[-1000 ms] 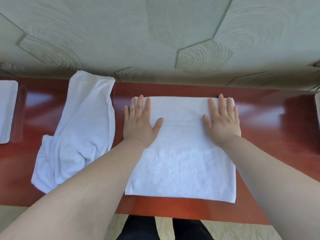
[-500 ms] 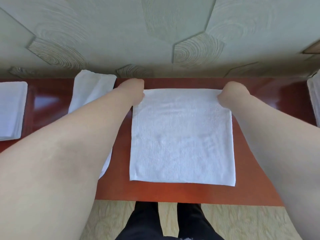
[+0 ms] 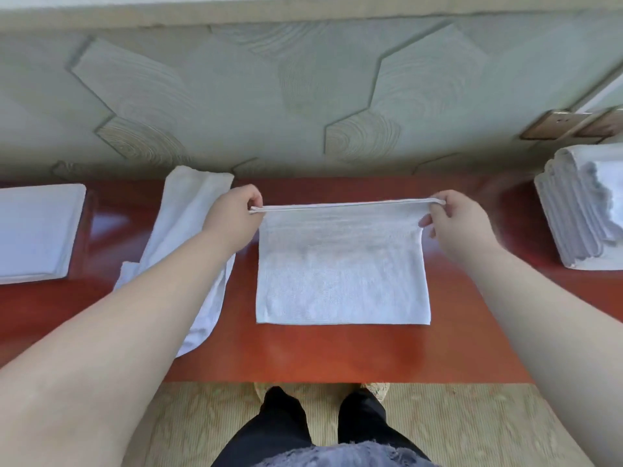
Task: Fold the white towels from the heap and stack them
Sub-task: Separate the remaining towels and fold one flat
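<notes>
While towel (image 3: 342, 284) lies on table (image 3: 337, 352) | left hand (image 3: 232, 214), right hand (image 3: 458, 220) pinch 2 far corners | edge seemingly raised

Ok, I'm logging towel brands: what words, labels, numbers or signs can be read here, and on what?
None can be read.
The middle towel, pinched by the left hand and right hand: plain hem, no tag showing.
The loose towel, folded towel and towel pile: no labels showing.
The wall plates: too blurred to tell.
</notes>
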The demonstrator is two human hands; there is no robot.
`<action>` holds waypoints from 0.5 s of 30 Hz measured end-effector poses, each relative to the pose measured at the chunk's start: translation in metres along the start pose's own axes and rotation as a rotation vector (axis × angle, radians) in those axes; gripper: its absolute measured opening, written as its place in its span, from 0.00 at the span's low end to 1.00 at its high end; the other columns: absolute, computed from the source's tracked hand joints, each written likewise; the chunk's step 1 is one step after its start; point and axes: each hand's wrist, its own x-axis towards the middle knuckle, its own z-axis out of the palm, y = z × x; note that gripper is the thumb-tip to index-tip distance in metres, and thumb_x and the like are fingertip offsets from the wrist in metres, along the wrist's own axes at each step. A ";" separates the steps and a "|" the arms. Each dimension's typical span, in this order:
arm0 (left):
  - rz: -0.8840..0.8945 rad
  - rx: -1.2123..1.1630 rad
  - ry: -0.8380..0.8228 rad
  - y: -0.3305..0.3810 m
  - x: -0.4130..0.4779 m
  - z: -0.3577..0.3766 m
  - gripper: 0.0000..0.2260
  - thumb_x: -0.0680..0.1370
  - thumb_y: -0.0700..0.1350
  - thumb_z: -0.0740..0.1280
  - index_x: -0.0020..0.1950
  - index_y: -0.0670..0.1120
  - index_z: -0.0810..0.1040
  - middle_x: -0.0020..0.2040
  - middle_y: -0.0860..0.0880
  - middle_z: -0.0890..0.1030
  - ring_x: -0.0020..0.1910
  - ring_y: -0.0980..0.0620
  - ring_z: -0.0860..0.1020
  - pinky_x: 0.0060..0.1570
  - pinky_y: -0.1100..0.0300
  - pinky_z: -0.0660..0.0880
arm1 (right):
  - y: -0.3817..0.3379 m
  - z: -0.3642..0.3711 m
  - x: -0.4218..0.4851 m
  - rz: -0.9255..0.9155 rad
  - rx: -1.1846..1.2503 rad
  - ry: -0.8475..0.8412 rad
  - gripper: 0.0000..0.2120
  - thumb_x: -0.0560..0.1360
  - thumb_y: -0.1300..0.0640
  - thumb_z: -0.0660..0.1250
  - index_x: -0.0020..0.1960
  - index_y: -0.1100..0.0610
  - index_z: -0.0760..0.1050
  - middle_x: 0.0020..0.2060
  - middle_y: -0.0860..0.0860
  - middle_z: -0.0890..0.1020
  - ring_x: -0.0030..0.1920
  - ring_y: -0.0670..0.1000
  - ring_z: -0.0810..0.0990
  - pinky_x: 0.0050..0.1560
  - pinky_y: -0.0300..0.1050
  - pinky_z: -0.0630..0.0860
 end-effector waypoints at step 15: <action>0.279 0.426 -0.146 -0.065 -0.159 0.074 0.13 0.65 0.30 0.70 0.41 0.45 0.74 0.45 0.45 0.74 0.26 0.42 0.68 0.27 0.54 0.66 | 0.107 0.033 -0.136 0.051 -0.207 -0.107 0.09 0.72 0.56 0.69 0.49 0.44 0.81 0.36 0.42 0.82 0.40 0.44 0.80 0.44 0.45 0.77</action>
